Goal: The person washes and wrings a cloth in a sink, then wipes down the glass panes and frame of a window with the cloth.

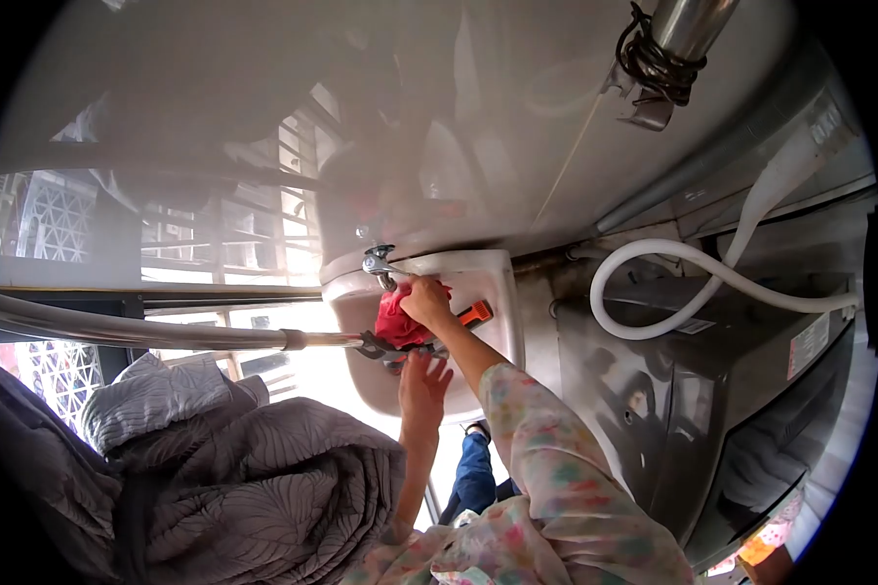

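Observation:
A red cloth (396, 320) hangs over the left part of a white sink (509, 336), just below a chrome faucet (378, 261). My right hand (425, 302) is closed on the cloth close to the faucet. Below the cloth, my left hand (425, 382) is raised with its fingers apart, near the dark end fitting of a metal rail. An orange and black tool (475, 313) lies in the sink, right of my right hand; its far end is hidden by my forearm.
A metal rail (215, 337) runs in from the left, with grey patterned fabric (273, 478) heaped below. On the right stands a grey appliance (644, 390) with a looped white hose (605, 292). A metal pole (688, 29) with wound wire is at upper right.

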Action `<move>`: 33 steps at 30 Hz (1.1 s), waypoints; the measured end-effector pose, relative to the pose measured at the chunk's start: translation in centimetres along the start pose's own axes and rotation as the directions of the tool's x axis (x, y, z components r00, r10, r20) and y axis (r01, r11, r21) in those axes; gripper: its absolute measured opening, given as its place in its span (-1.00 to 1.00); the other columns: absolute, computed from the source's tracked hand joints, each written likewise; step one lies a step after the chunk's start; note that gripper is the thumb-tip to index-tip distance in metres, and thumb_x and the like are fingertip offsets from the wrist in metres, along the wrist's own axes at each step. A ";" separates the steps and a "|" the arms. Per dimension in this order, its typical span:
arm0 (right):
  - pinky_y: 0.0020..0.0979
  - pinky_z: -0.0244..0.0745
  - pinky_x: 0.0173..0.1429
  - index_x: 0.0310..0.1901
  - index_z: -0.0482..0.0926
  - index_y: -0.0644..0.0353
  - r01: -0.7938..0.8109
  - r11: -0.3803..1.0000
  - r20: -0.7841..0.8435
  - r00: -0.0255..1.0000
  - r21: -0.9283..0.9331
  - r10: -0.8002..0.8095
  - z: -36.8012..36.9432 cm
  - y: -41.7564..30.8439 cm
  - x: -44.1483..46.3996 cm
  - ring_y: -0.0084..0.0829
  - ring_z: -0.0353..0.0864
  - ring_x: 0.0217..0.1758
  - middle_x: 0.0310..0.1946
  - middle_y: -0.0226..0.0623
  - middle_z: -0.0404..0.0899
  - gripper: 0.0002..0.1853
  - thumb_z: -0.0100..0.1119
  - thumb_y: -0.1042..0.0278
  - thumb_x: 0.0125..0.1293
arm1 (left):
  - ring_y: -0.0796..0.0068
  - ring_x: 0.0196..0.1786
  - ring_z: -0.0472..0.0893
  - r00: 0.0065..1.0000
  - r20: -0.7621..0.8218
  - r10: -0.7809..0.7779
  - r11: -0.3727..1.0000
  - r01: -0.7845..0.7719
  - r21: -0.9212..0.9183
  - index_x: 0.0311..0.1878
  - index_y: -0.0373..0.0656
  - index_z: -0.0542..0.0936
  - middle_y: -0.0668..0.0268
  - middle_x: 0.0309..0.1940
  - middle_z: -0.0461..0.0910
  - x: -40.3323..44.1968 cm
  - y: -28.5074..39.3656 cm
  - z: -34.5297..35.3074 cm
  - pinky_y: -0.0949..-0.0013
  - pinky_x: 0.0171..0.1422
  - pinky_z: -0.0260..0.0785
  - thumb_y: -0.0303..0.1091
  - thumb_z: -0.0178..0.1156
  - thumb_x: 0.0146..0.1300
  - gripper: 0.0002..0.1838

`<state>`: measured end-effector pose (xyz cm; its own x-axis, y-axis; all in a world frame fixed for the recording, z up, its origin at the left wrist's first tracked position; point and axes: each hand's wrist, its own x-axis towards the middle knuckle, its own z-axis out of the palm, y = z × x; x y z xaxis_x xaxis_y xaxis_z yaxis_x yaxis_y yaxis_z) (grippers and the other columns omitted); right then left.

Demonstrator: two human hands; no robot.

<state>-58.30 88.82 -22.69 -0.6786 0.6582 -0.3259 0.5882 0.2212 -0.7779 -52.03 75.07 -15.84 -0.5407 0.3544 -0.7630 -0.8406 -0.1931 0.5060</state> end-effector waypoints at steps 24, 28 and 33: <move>-0.44 0.50 -0.03 0.07 0.50 0.24 -0.308 0.531 0.435 0.891 0.790 -0.130 -6.0 0.4 -1.8 -0.42 0.58 -0.20 -0.19 -0.24 0.58 -0.49 0.10 0.52 -0.05 | 0.07 0.31 0.29 0.960 0.233 -0.154 0.979 0.181 -0.099 0.33 -0.09 0.19 0.11 0.25 0.24 6.3 1.6 2.2 -0.10 0.39 0.13 0.34 -0.17 0.29 -0.23; -0.41 0.51 -0.05 -0.02 0.51 0.24 -0.352 0.388 0.418 0.903 0.852 -0.099 -6.9 0.7 -2.1 -0.40 0.57 -0.17 -0.15 -0.26 0.56 -0.59 0.07 0.56 0.00 | 0.06 0.35 0.25 0.920 0.364 -0.145 0.952 0.230 -0.202 0.34 -0.01 0.20 0.15 0.31 0.22 7.2 2.2 3.3 -0.16 0.37 0.11 0.39 -0.26 0.28 -0.22; -0.41 0.49 0.01 -0.08 0.51 0.20 -0.369 0.176 0.382 0.923 0.912 -0.041 -6.8 1.2 -3.2 -0.43 0.57 -0.10 -0.18 -0.31 0.57 -0.70 0.08 0.51 0.09 | 0.09 0.34 0.28 0.948 0.273 -0.161 0.956 0.219 -0.195 0.31 -0.01 0.26 0.15 0.29 0.27 7.4 3.3 4.4 -0.16 0.37 0.11 0.39 -0.24 0.24 -0.23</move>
<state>-52.41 91.90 -18.91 -0.8186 0.3240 -0.4743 -0.0471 -0.8608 -0.5068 -58.67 81.12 -18.08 -0.3686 0.6168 -0.6955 -0.9281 -0.2860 0.2383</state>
